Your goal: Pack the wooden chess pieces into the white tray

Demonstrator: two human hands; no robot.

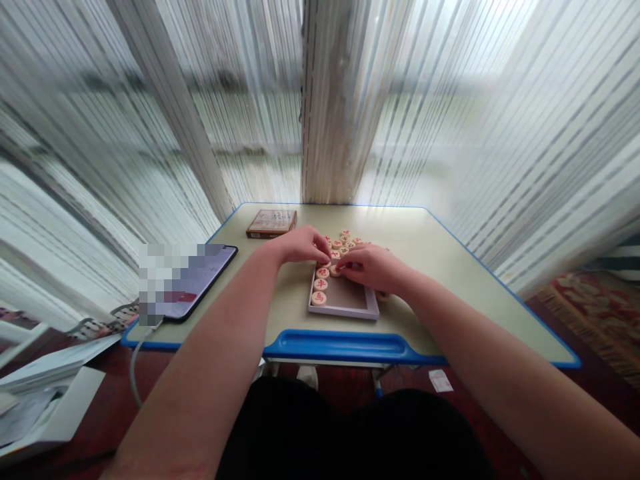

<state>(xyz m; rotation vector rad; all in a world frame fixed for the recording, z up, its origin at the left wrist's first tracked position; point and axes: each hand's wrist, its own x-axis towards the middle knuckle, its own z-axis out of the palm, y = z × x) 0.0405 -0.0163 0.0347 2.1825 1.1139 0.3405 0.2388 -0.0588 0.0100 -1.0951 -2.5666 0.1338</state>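
Phone [203, 283] on left of surface [450, 293], white cable [134, 367] at its near end. Patterned box [272, 223] farther back. Left hand [306, 244] pinching round piece [324, 263] at open tray's [345, 311] far left corner; below it, column of red-marked pieces [321, 285] inside tray. Right hand [373, 265] fingering another piece [335, 271] in tray; firm grip or light touch, cannot tell. Loose pieces [346, 239] just behind tray.

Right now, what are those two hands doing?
The left hand and right hand each have fingers on a round piece at the shallow box. Three more pieces with red characters line its left side. Other pieces sit loose just beyond the box.
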